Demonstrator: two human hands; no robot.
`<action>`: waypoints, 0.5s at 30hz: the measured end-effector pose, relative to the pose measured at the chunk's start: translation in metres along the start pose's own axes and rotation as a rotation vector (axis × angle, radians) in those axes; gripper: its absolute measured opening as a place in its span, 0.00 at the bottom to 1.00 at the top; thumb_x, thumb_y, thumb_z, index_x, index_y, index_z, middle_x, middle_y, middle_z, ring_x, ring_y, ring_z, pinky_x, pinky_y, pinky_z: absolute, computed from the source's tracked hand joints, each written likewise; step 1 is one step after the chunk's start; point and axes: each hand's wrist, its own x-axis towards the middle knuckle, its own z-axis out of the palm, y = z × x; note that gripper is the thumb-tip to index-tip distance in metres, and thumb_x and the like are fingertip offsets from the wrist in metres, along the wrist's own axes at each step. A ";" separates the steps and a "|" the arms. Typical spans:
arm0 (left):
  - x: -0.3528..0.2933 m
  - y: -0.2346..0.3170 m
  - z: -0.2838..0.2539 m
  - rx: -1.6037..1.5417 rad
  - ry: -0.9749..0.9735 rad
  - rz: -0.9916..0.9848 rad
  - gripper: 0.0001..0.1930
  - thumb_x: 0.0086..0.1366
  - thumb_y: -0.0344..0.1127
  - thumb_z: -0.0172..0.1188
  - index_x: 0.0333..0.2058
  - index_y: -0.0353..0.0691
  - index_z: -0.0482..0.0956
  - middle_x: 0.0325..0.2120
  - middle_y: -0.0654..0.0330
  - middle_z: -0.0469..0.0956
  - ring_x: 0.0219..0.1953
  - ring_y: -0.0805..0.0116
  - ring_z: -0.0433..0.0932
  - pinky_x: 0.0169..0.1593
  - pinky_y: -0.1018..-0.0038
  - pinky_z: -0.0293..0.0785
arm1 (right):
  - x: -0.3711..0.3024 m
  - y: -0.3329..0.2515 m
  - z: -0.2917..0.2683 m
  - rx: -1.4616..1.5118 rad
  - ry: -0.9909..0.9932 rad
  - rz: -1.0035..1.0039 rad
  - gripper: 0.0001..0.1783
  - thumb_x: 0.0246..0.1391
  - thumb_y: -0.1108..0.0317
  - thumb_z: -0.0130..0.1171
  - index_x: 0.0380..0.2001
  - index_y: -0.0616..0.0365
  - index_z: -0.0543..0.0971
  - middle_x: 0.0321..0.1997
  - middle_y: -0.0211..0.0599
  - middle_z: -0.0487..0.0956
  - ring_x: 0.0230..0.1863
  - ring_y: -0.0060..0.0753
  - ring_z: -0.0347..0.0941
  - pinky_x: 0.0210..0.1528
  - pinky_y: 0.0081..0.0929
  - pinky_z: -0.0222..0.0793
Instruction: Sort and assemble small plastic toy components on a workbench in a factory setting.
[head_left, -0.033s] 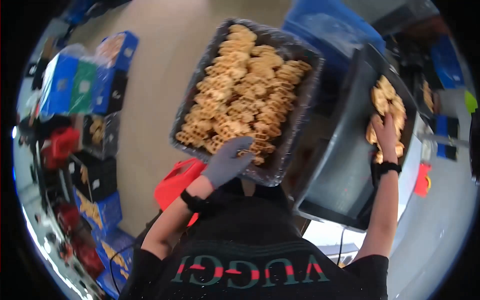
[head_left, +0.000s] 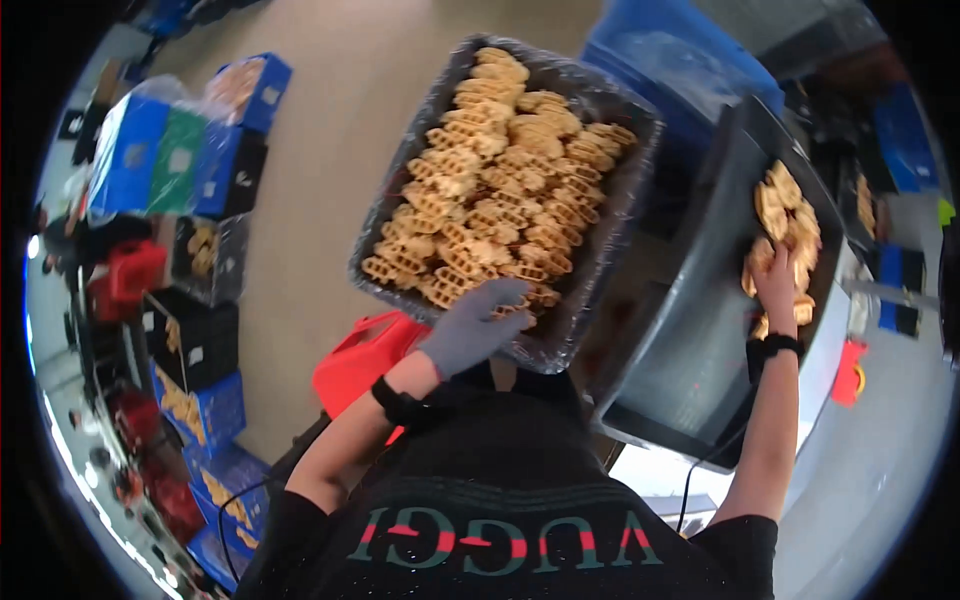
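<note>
A dark crate [head_left: 590,290] lined with clear plastic stands in front of me, full of golden waffles [head_left: 520,190] packed in rows. At its near end, my left hand [head_left: 475,328], in a grey glove, curls its thumb and fingers around a waffle at the end of a row. To the right is a long, dark tray [head_left: 670,340] with a loose pile of waffles [head_left: 800,235] along its far right side. My right hand [head_left: 775,285], ungloved, reaches into that pile, its fingers closed on a waffle and partly hidden among the others.
A red plastic container [head_left: 365,365] stands by my left forearm. Behind the tray is a blue bin [head_left: 680,50] lined with plastic. Blue crates [head_left: 210,400] and black crates [head_left: 195,340], some holding waffles, line the left side. A cable [head_left: 690,490] hangs near the tray's front.
The view has shifted slightly, so the crate and tray appear a little farther right and the tray slightly lower. Both hands stay at the same waffles, with little visible movement.
</note>
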 end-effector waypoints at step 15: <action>0.025 0.082 0.064 0.079 -0.521 0.445 0.26 0.61 0.35 0.60 0.57 0.38 0.66 0.51 0.52 0.71 0.55 0.60 0.70 0.58 0.68 0.65 | -0.127 -0.105 -0.051 0.319 -0.052 -0.038 0.36 0.41 0.68 0.71 0.54 0.59 0.65 0.49 0.44 0.71 0.51 0.45 0.69 0.54 0.39 0.65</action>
